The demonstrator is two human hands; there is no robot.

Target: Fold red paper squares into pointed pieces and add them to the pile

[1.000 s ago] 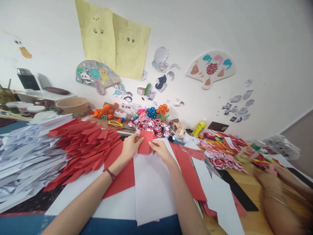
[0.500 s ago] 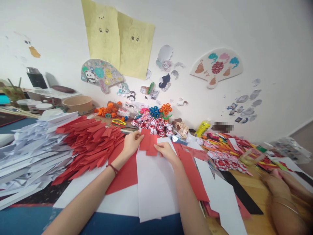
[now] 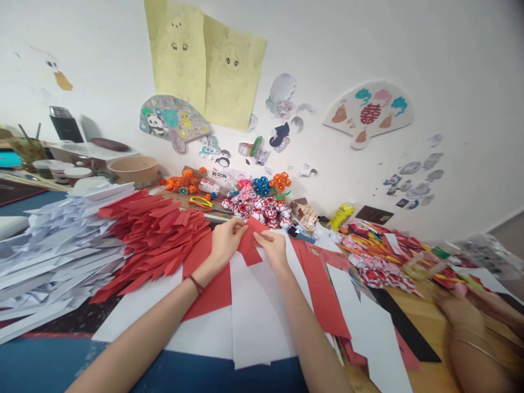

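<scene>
Both my hands pinch small pieces of red paper [image 3: 250, 240] above a stack of white sheets [image 3: 260, 316]. My left hand [image 3: 228, 239] grips the left edge, thumb and fingers together. On the right side, my right hand [image 3: 273, 246] pinches the paper near its upper right edge. The red paper is tilted, one corner pointing up, with a narrower part reaching down between the hands. Whether this is one folded piece or two overlapping ones, I cannot tell. Below my left wrist lies a larger red sheet [image 3: 208, 289].
Piles of folded white strips [image 3: 61, 245] and folded red strips [image 3: 153, 234] stand at the left. Red-and-white paper flowers [image 3: 262, 210] sit behind my hands. At the right are red sheets [image 3: 323, 289], a black strip [image 3: 409, 322] and another person's hands [image 3: 458, 311].
The red paper has turned from upright to tilted, and my hands have come closer together. My right hand has moved up slightly. The whole view has shifted a little.
</scene>
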